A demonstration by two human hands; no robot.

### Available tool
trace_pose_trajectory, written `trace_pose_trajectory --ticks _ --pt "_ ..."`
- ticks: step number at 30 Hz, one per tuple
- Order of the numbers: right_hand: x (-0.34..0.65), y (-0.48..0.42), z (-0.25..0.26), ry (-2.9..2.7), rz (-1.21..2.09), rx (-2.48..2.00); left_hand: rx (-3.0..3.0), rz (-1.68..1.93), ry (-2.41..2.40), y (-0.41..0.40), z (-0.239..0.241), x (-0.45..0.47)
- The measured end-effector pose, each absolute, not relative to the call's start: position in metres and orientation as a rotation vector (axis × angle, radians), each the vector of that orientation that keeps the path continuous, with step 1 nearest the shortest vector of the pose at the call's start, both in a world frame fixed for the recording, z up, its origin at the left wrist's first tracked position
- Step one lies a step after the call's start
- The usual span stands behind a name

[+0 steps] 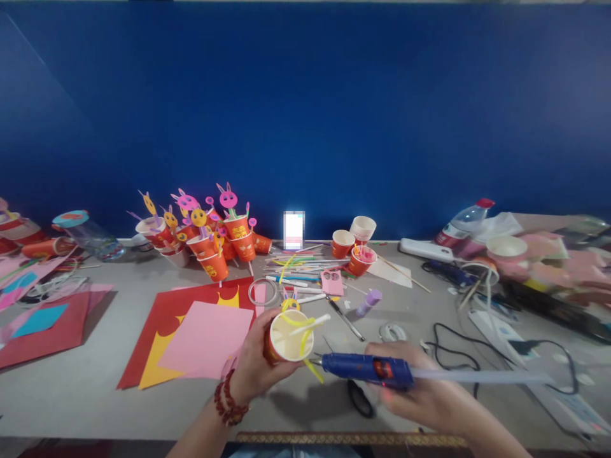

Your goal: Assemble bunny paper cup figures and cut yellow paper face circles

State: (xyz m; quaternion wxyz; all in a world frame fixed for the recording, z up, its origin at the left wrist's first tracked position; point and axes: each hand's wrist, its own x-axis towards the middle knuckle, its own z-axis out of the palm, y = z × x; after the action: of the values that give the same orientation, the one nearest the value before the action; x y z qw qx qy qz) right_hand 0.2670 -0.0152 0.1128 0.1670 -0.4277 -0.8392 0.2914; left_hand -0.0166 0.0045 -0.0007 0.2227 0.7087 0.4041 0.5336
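Note:
My left hand [255, 362] is wrapped round a red paper cup [292, 343], its open white mouth tilted up toward me. Yellow fuzzy strips [305, 343] and a white stick [312, 323] cross the mouth of the cup. A small yellow rabbit-like face [290, 302] shows just beyond the far rim. In my right hand [413, 385] is a blue hot glue gun [367, 369], with a long clear glue stick [482, 376] sticking out of its back. The gun's nozzle points left, close to the cup's right side and the yellow strip there; whether they touch I cannot tell.
Red, yellow and pink paper sheets [207, 337] lie left of the cup. Decorated cups [210, 254] cluster behind them. Straws and sticks [300, 264], a pen [348, 321] and a purple glue stick [369, 304] lie beyond. Black scissors handles [360, 401], a cord and a power strip [539, 375] are at right.

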Motion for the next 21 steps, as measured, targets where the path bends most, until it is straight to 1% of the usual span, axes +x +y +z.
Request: trace_pose_trajectory --ticks 2,4,8,10,12,13,16,18,20,21 --pt "0.270 -0.015 0.111 -2.372 0.857 -1.199 1.949 1.480 1.115 0.005 0.001 -0.016" --pt "0.275 -0.018 0.105 -2.291 0.980 -1.155 1.930 1.472 1.118 0.006 0.003 -0.015" --pt "0.285 -0.030 0.085 -1.793 1.424 -1.159 1.911 1.459 1.131 0.006 0.006 -0.015" --pt "0.293 -0.033 0.079 -1.545 1.450 -1.106 1.910 1.474 1.152 0.005 0.005 -0.016" --pt "0.306 -0.029 0.079 -1.409 1.261 -1.067 1.904 1.485 1.183 0.006 0.003 -0.017" --pt "0.316 -0.023 0.080 -1.376 1.107 -1.082 1.899 1.486 1.198 0.006 0.002 -0.018" --pt "0.358 0.006 0.080 -1.437 0.540 -1.335 1.871 1.492 1.214 0.008 0.000 -0.018" --pt "0.391 0.031 0.069 -1.499 0.125 -1.576 1.846 1.494 1.198 0.008 0.000 -0.017" --pt "0.418 0.056 0.050 -1.487 -0.153 -1.977 1.828 1.497 1.175 0.008 0.000 -0.016" --pt "0.427 0.067 0.039 -1.526 -0.242 -2.152 1.822 1.498 1.166 0.007 0.000 -0.015"
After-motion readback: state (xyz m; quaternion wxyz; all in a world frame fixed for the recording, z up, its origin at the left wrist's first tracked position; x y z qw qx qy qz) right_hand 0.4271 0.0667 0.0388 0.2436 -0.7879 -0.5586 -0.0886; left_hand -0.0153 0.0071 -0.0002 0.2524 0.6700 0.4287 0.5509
